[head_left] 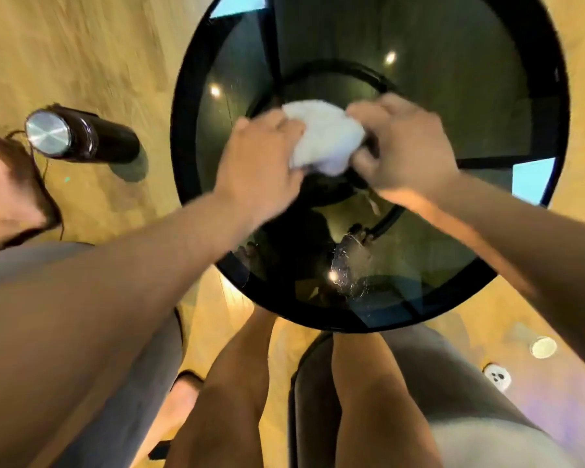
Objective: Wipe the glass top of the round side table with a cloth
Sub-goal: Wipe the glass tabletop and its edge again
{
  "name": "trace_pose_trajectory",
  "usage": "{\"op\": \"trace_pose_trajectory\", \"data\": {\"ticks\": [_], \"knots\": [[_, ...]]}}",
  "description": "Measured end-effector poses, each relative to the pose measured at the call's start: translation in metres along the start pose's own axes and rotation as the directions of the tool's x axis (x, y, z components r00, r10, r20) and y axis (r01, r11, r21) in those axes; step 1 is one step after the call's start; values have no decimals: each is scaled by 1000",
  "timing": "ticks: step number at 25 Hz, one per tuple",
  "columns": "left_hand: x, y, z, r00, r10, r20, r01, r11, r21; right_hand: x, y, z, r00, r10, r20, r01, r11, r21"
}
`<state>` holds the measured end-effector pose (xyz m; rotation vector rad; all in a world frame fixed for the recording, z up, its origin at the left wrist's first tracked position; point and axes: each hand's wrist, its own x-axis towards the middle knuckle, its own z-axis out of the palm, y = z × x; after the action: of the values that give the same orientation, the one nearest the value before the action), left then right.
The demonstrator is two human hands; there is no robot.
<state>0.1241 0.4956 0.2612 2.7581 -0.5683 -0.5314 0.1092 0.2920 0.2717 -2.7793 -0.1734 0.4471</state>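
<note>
The round side table (pixel 196 96) has a black rim and a dark glass top (pixel 453 106) that reflects ceiling lights. A bunched white cloth (pixel 325 136) is held over the middle of the glass. My left hand (pixel 264 167) grips its left side and my right hand (pixel 406 146) grips its right side. Smudges and scratches show on the glass near the front edge (pixel 348 265). Whether the cloth touches the glass I cannot tell.
A dark bottle with a shiny metal cap (pixel 78 136) stands on the wooden floor left of the table. Another person's hand (pixel 11 184) is at the far left by a thin cord. My bare legs (pixel 368 400) are below the table; small white objects (pixel 542 347) lie on the floor at right.
</note>
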Motion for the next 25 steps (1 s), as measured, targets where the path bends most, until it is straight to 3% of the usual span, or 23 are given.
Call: {"op": "trace_pose_trajectory", "data": {"ticks": [3, 6, 8, 11, 14, 16, 18, 19, 21, 22, 23, 24, 25], "knots": [[-124, 31, 29, 966, 132, 224, -118, 990, -75, -136, -22, 27, 967, -136, 214, 132, 991, 33], [-161, 43, 47, 883, 269, 385, -240, 963, -121, -200, -21, 41, 935, -149, 321, 139, 989, 54], [-137, 36, 38, 922, 263, 284, -265, 964, -31, -173, -13, 39, 950, -169, 263, 164, 986, 41], [-49, 30, 4, 981, 177, 74, -182, 980, 78, -77, 18, 7, 981, -146, 130, 146, 989, 10], [54, 41, -23, 995, 99, -13, -92, 962, 258, 22, 55, -35, 991, -130, 8, 130, 989, -73], [119, 40, -33, 997, 18, -81, 2, 972, 235, 67, 79, -50, 996, -39, -78, 29, 993, -118], [157, 38, -32, 982, -181, 50, 185, 979, -88, 96, 97, -49, 990, 122, 68, -131, 980, 150], [168, 36, -27, 934, -287, 211, 332, 917, -222, 104, 103, -46, 961, 209, 181, -256, 921, 295], [172, 41, -23, 867, -360, 345, 453, 858, -243, 110, 106, -44, 895, 350, 276, -429, 843, 325], [171, 45, -25, 904, -328, 274, 392, 893, -220, 108, 101, -45, 889, 386, 246, -448, 844, 296], [165, 53, -32, 962, -247, 116, 260, 959, -111, 101, 92, -51, 907, 392, 153, -418, 882, 218], [151, 64, -38, 990, -138, -16, 139, 989, 59, 89, 87, -57, 943, 332, -11, -329, 939, 105], [135, 73, -36, 998, -51, -44, 57, 985, 165, 71, 84, -57, 967, 225, -121, -222, 974, 34]]}}
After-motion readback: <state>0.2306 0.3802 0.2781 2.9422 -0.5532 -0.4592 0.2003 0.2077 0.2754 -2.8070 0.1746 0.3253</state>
